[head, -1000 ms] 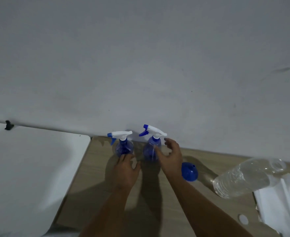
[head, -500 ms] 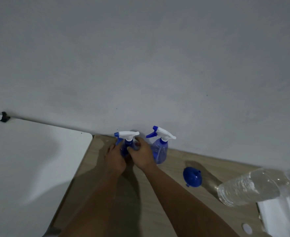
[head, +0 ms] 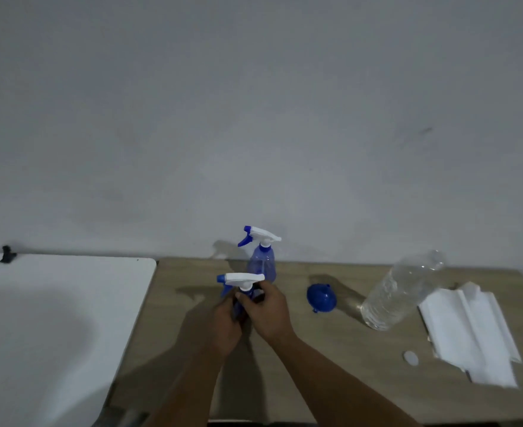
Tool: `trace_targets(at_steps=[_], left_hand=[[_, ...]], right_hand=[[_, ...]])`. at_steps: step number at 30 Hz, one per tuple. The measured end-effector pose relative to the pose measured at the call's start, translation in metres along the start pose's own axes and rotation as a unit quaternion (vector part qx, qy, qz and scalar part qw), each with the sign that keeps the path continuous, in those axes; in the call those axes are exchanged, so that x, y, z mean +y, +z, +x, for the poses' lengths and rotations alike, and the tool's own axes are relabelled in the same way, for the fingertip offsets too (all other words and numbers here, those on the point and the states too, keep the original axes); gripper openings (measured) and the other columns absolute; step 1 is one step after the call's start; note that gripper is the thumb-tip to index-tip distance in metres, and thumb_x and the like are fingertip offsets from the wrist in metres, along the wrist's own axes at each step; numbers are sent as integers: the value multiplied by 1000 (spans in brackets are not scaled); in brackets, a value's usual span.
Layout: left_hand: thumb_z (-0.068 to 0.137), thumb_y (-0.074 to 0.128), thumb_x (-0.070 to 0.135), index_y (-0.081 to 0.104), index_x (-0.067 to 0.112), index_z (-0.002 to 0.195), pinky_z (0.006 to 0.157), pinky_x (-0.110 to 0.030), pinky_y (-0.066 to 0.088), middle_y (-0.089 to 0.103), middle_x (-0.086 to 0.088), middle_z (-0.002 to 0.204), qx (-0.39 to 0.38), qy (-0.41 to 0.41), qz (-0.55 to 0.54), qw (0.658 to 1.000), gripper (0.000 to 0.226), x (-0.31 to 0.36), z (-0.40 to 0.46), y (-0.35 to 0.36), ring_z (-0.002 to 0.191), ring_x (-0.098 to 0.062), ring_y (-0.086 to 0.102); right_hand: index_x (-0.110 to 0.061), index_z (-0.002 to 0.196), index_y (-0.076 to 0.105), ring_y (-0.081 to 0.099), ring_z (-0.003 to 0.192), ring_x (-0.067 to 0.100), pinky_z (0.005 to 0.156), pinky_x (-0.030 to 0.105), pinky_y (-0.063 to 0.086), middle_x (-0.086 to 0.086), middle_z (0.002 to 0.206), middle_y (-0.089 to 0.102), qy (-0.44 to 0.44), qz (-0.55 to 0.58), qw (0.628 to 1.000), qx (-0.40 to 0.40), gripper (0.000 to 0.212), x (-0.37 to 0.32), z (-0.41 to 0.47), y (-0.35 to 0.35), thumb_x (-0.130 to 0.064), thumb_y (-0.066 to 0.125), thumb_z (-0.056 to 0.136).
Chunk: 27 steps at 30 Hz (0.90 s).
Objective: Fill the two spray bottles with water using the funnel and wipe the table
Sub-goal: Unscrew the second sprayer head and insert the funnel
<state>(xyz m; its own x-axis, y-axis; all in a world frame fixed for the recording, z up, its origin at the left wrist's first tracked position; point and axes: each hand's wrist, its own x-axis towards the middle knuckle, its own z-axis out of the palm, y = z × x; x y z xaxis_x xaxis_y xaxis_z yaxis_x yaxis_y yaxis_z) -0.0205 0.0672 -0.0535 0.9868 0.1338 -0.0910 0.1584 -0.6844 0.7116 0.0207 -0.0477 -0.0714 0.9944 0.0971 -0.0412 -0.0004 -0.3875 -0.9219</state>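
Two blue spray bottles with white trigger heads are on the wooden table (head: 331,365). The near spray bottle (head: 243,280) is held in both hands: my left hand (head: 226,325) grips its body from the left, and my right hand (head: 268,312) grips its neck just under the white head. The far spray bottle (head: 261,261) stands alone by the wall. A blue funnel (head: 321,298) lies on the table to the right. An uncapped clear water bottle (head: 399,291) stands beyond the funnel.
A stack of white paper towels (head: 469,331) lies at the right end of the table. A small white cap (head: 410,357) sits in front of it. A white table (head: 54,318) adjoins on the left, with a black clip (head: 7,254) at its back edge.
Both hands closed round the left spray bottle and drew it toward me, away from the wall. The other spray bottle stayed in place.
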Motion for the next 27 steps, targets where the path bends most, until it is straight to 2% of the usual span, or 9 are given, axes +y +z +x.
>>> trace_targets(at_steps=[1, 3, 7, 9, 11, 15, 18, 23, 27], left_hand=[[101, 54, 11, 61, 17, 122, 67, 1, 37, 72, 11, 107, -6, 3, 0, 1000, 23, 10, -8, 13, 92, -1, 71], [100, 57, 11, 59, 12, 131, 71, -7, 34, 68, -6, 121, -51, 32, 11, 998, 31, 30, -24, 37, 109, -21, 68], [96, 61, 16, 57, 22, 134, 96, -29, 50, 65, 2, 128, -76, 40, -29, 996, 39, 68, -40, 87, 120, -21, 63], [95, 61, 16, 59, 21, 133, 96, -25, 47, 64, 2, 129, -83, 48, -17, 995, 38, 84, -43, 113, 120, -21, 62], [94, 61, 18, 62, 23, 128, 98, -28, 47, 64, 2, 128, -100, 74, -38, 992, 35, 105, -50, 132, 115, -21, 62], [93, 62, 7, 67, 18, 121, 84, -9, 42, 64, 9, 114, -104, 54, -63, 991, 31, 112, -60, 176, 96, -6, 63], [89, 56, 2, 65, 22, 122, 92, -32, 51, 69, 0, 118, -106, 24, -48, 993, 39, 97, -61, 207, 106, -21, 67], [95, 55, 9, 66, 16, 120, 70, -20, 29, 70, -5, 114, -91, -1, 63, 994, 28, 114, -73, 199, 105, -27, 65], [98, 51, 17, 63, 18, 119, 72, -24, 32, 70, -5, 116, -96, 8, 161, 982, 24, 125, -75, 194, 104, -26, 66]], right_hand=[[-28, 101, 70, 67, 79, 6, 68, 13, 49, -8, 87, 71, 3, -1, 1000, 20, 17, 3, -11, -16, -21, 77, 88], [-25, 101, 69, 68, 77, 4, 67, 15, 49, -8, 86, 73, 23, 2, 998, 50, 18, 11, -33, -50, -22, 78, 87], [-28, 109, 69, 70, 72, 3, 66, 21, 54, -9, 84, 74, 45, 2, 994, 100, 25, 35, -62, -116, -24, 80, 87], [-31, 114, 68, 74, 77, 9, 71, 33, 61, -8, 89, 77, 48, 10, 992, 119, 30, 50, -74, -145, -27, 81, 87], [-31, 114, 67, 73, 77, 7, 73, 36, 62, -8, 90, 77, 56, 9, 989, 133, 31, 64, -84, -170, -25, 81, 87], [-24, 113, 70, 73, 77, 7, 72, 34, 63, -6, 88, 77, 73, 14, 988, 135, 29, 90, -101, -199, -17, 81, 87], [-32, 107, 69, 74, 77, 8, 74, 34, 62, -7, 88, 77, 90, 27, 989, 116, 28, 108, -106, -204, -18, 81, 86], [-35, 105, 68, 71, 83, 1, 74, 20, 57, -16, 89, 76, 85, 54, 989, 108, 32, 118, -109, -197, -21, 85, 83], [-27, 101, 72, 71, 82, -2, 71, 14, 54, -12, 87, 77, 87, 102, 982, 132, 28, 118, -106, -195, -22, 89, 80]])
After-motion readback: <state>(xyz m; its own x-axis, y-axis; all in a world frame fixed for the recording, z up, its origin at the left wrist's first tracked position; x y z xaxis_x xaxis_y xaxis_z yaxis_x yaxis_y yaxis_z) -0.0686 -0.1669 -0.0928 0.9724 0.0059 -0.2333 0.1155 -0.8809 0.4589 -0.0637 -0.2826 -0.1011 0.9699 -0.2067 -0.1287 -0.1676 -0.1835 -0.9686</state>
